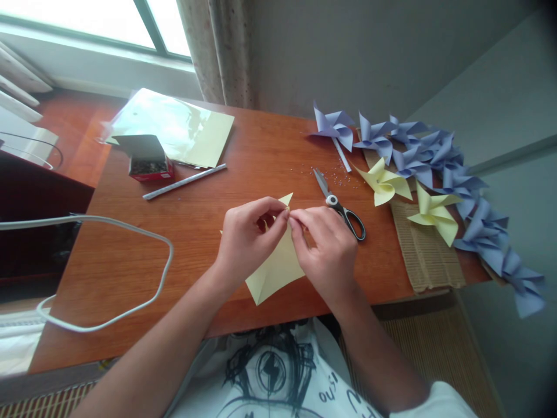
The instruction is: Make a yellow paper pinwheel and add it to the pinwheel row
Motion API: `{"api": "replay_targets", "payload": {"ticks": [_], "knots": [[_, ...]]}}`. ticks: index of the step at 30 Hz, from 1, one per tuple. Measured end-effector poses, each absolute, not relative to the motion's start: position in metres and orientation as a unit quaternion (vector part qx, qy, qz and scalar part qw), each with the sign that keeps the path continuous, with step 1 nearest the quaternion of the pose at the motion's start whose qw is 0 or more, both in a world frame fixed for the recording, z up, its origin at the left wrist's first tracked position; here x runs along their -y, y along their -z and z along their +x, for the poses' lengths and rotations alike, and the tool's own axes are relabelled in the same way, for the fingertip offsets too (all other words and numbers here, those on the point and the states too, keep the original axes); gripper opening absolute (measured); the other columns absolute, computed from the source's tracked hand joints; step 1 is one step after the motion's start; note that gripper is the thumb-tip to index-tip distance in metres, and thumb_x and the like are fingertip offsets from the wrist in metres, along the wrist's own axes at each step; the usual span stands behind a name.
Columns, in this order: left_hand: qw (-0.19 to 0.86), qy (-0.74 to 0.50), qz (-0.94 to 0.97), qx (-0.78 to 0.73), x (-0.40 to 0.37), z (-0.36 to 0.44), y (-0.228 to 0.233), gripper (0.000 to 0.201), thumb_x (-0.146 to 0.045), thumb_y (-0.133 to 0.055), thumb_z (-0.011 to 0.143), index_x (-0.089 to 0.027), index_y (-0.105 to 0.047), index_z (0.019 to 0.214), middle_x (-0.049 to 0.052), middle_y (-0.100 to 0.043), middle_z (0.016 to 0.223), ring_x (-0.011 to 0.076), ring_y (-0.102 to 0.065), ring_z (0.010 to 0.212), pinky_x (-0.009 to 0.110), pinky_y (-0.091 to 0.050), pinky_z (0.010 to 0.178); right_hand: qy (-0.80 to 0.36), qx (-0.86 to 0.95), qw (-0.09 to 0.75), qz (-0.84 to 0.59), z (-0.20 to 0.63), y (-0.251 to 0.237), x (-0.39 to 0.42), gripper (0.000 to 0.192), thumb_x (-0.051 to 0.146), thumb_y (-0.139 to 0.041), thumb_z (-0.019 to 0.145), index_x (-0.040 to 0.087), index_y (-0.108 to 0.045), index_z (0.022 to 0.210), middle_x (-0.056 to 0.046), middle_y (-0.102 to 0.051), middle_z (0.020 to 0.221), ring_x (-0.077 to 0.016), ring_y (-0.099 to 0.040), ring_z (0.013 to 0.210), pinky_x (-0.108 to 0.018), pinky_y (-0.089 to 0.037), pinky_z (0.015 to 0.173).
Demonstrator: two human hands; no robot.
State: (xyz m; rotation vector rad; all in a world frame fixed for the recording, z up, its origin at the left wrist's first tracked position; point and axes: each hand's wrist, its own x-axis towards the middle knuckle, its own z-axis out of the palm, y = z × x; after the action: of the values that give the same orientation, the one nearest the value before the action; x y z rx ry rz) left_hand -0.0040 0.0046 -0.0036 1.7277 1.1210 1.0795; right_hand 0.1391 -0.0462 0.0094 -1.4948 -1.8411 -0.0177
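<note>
1. A grey wall (pixel 313 58) stood behind the table, and a red-brown floor (pixel 87 116) showed at the far left.
2. The shiny brown wooden table (pixel 261 157) filled the middle of the room.
3. A bright window (pixel 87 17) was at the top left, with a spotted curtain (pixel 230 52) beside it.
4. Lots of purple pinwheels (pixel 415 162) sat in a bunch on the right, some on brown cardboard (pixel 429 264).
5. A clear pack of paper (pixel 161 128) lay at the back left.
6. The yellow paper (pixel 272 273) was near the front edge of the table, under both hands.
7. The left hand (pixel 250 232) and right hand (pixel 326 244) met over it, fingertips bunched together. I could not tell what they pinched.
8. Two yellow pinwheels (pixel 383 183) were by the purple ones.
9. Scissors (pixel 333 200) lay past the right hand, a little open.
10. A red box (pixel 150 168) stood with its lid up, near a pale stick (pixel 185 182).
11. Tiny bits (pixel 339 177) were sprinkled by the scissors.
</note>
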Motion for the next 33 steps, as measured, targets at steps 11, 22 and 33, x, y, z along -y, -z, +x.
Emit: {"api": "replay_targets", "payload": {"ticks": [11, 22, 33], "knots": [[0.388, -0.435, 0.680, -0.445, -0.004, -0.004, 0.005, 0.007, -0.021, -0.067, 0.087, -0.016, -0.070, 0.084, 0.001, -0.069, 0.071, 0.0110, -0.061, 0.061, 0.022, -0.050, 0.058, 0.030, 0.699, 0.394, -0.596, 0.138, -0.005, 0.047, 0.016, 0.016, -0.059, 0.097, 0.021, -0.073, 0.102, -0.008, -0.073, 0.089, -0.0220, -0.066, 0.083, -0.036, -0.052, 0.082], [0.375, -0.444, 0.691, -0.430, -0.004, -0.003, 0.002, 0.009, -0.020, -0.065, 0.088, -0.014, -0.070, 0.083, 0.002, -0.069, 0.073, 0.0110, -0.062, 0.063, 0.021, -0.051, 0.060, 0.032, 0.700, 0.377, -0.606, 0.133, -0.008, 0.046, 0.018, 0.017, -0.059, 0.097, 0.017, -0.075, 0.105, -0.009, -0.074, 0.094, -0.0208, -0.068, 0.088, -0.033, -0.054, 0.084], [0.385, -0.445, 0.688, -0.425, -0.006, -0.004, 0.004, 0.009, -0.019, -0.065, 0.089, -0.015, -0.069, 0.082, 0.000, -0.066, 0.070, 0.0089, -0.058, 0.061, 0.018, -0.048, 0.058, -0.105, 0.679, 0.395, -0.609, 0.138, -0.022, 0.050, 0.020, 0.020, -0.059, 0.097, 0.015, -0.075, 0.107, -0.010, -0.074, 0.102, -0.0218, -0.069, 0.095, -0.035, -0.056, 0.087]]}}
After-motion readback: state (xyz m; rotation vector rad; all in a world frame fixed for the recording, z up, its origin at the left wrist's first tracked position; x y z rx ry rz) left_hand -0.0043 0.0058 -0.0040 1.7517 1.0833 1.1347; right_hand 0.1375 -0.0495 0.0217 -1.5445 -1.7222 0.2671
